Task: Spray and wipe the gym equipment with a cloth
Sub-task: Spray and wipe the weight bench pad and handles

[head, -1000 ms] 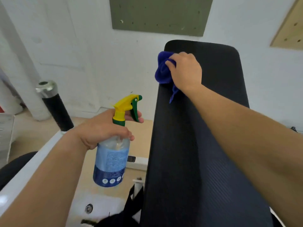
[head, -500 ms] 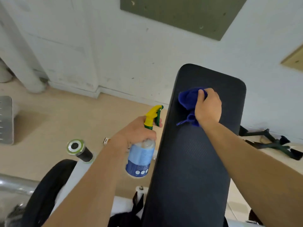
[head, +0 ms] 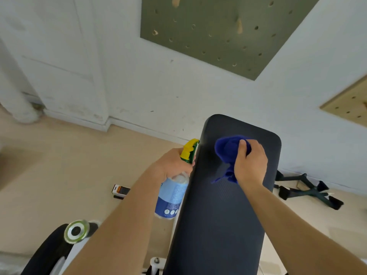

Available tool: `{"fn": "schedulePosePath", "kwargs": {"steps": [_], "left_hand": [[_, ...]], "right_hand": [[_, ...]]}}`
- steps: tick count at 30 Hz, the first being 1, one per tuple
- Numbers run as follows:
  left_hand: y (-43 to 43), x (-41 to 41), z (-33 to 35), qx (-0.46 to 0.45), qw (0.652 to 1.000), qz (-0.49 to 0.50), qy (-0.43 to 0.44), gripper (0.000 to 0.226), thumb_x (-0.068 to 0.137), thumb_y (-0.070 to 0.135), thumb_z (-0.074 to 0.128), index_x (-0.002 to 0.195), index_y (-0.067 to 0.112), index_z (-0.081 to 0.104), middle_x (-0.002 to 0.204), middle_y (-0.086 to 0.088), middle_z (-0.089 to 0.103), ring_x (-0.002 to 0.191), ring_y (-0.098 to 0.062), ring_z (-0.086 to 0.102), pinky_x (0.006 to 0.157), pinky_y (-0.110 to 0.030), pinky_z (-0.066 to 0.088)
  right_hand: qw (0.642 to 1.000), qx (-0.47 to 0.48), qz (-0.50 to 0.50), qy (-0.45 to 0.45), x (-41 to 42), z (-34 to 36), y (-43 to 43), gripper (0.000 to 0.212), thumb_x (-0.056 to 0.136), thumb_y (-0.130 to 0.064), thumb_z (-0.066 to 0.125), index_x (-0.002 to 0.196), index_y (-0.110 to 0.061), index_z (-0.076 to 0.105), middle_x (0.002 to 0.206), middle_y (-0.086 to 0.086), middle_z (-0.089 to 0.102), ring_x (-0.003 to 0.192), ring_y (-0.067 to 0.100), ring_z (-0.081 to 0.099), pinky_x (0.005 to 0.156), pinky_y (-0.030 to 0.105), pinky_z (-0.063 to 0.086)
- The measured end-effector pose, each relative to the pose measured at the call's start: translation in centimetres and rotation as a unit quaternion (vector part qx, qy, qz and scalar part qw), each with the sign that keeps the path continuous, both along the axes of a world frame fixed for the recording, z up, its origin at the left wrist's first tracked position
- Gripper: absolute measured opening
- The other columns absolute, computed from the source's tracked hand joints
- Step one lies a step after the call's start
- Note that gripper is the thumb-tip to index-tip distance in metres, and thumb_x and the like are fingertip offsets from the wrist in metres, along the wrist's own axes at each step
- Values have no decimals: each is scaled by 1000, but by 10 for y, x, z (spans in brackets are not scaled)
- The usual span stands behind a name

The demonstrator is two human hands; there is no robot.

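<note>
A long black padded bench [head: 220, 219] runs away from me toward the white wall. My right hand [head: 250, 165] grips a bunched blue cloth [head: 228, 149] and presses it on the pad near its far end. My left hand [head: 172, 162] holds a clear spray bottle [head: 172, 195] with a blue label and a yellow and green trigger head, just left of the bench's edge, nozzle toward the pad.
A chrome-capped black roller [head: 76, 231] and a white frame sit at lower left. A small box [head: 121, 189] lies on the beige floor. Black straps and handles [head: 309, 190] lie by the wall at right. A green pegboard [head: 222, 30] hangs above.
My view has tilted so the bench appears lower and farther off. The right hand with the cloth has shifted from the pad's far left edge toward its middle. The bottle stays in my left hand.
</note>
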State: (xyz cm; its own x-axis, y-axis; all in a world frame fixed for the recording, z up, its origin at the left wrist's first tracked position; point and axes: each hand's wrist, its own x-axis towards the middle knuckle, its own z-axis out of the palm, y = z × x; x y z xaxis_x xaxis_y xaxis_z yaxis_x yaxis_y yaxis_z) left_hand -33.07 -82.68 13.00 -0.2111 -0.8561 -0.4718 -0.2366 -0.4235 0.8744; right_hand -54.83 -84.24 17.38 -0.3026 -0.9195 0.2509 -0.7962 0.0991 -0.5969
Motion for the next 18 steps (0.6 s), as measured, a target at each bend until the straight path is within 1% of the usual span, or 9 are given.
{"fn": "schedulePosePath", "kwargs": {"steps": [3, 6, 8, 10, 12, 13, 15, 16, 18], "left_hand": [[-2, -6, -11, 20, 999, 15, 33, 28, 74, -6, 64, 98, 8, 69, 84, -6, 70, 74, -22, 65, 73, -33, 53], [5, -7, -24, 18, 999, 31, 26, 30, 70, -2, 68, 96, 12, 70, 81, -2, 71, 73, -21, 65, 73, -34, 53], [12, -3, -31, 16, 998, 56, 27, 34, 69, 0, 69, 96, 19, 73, 78, 3, 70, 69, -18, 64, 69, -30, 52], [19, 4, -37, 8, 997, 72, 27, 40, 69, 1, 71, 100, 27, 74, 79, -2, 68, 64, -16, 60, 65, -27, 50], [25, 12, -39, -2, 996, 90, 27, 45, 68, 3, 73, 103, 31, 75, 84, -13, 68, 61, -16, 58, 64, -27, 49], [28, 15, -41, -10, 994, 100, 32, 46, 65, 6, 73, 103, 31, 75, 94, -17, 71, 61, -16, 58, 65, -28, 50], [32, 22, -44, -22, 992, 116, 47, 46, 60, 10, 72, 102, 30, 76, 111, -10, 74, 62, -15, 59, 67, -31, 51], [34, 25, -45, -25, 991, 119, 49, 45, 60, 10, 73, 102, 29, 76, 112, -6, 74, 62, -13, 60, 67, -30, 51], [37, 29, -46, -27, 991, 121, 42, 44, 62, 9, 72, 102, 25, 75, 107, -2, 75, 61, -7, 59, 65, -26, 50]], "right_hand": [[999, -21, 37, 23, 6, 1, -37, 26, 104, -34, 42, 110, -17, 61, 111, -1, 61, 91, 13, 53, 76, 28, 39], [990, -44, 101, 82, 20, 5, -87, 29, 104, -35, 40, 116, -18, 61, 114, 1, 60, 97, 19, 55, 78, 36, 46], [962, -33, 180, 204, 32, 7, -121, 31, 104, -36, 40, 117, -18, 62, 115, 3, 61, 100, 26, 57, 81, 41, 49], [871, 49, 292, 392, 44, 1, -143, 36, 103, -41, 37, 118, -22, 64, 114, 3, 64, 101, 27, 58, 84, 42, 49], [778, 103, 362, 503, 51, -9, -145, 39, 102, -43, 33, 117, -25, 64, 114, 1, 65, 104, 26, 57, 89, 41, 46], [749, 91, 377, 538, 54, -18, -140, 41, 102, -41, 30, 114, -25, 66, 110, 1, 66, 102, 25, 58, 89, 40, 43], [681, 65, 421, 595, 59, -45, -108, 38, 102, -37, 33, 104, -24, 69, 97, 0, 68, 89, 26, 60, 79, 41, 38], [661, 70, 453, 594, 59, -60, -80, 33, 100, -36, 38, 99, -25, 69, 92, -1, 67, 84, 27, 61, 75, 40, 36], [627, 112, 540, 550, 52, -87, -24, 25, 97, -37, 48, 95, -26, 70, 87, -2, 66, 81, 28, 61, 77, 41, 37]]}}
